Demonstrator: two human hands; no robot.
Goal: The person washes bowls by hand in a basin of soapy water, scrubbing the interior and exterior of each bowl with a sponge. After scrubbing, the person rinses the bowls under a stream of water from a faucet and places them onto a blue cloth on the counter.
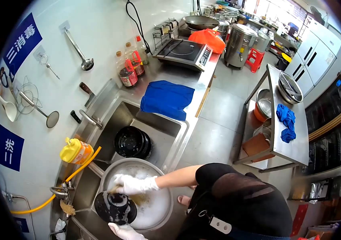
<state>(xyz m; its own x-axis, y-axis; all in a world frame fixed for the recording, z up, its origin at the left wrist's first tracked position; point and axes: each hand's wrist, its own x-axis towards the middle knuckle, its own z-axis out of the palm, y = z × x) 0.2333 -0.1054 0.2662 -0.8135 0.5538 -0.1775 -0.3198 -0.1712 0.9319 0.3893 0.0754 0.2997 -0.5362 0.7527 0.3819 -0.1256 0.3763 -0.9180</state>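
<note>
A soapy black bowl (115, 208) is tilted over the rim of a large round basin (169, 204) of sudsy water. My left hand (125, 232), in a white glove, grips the bowl's lower edge, with its fingers partly hidden. My right hand (134, 185), also gloved, is closed at the bowl's upper edge. Under its fingers shows a bit of a tan scrubber, mostly covered by the glove. Foam streaks the bowl's dark surface. Several black bowls (130, 142) sit stacked in the neighbouring sink compartment (160, 130).
A yellow detergent bottle (76, 152) and a yellow hose (78, 170) are along the wall side. Beyond the sink lie a blue cloth (167, 99) and an induction cooker (183, 53). Behind me stands a steel table (294, 136). Utensils such as a ladle (80, 52) hang on the wall.
</note>
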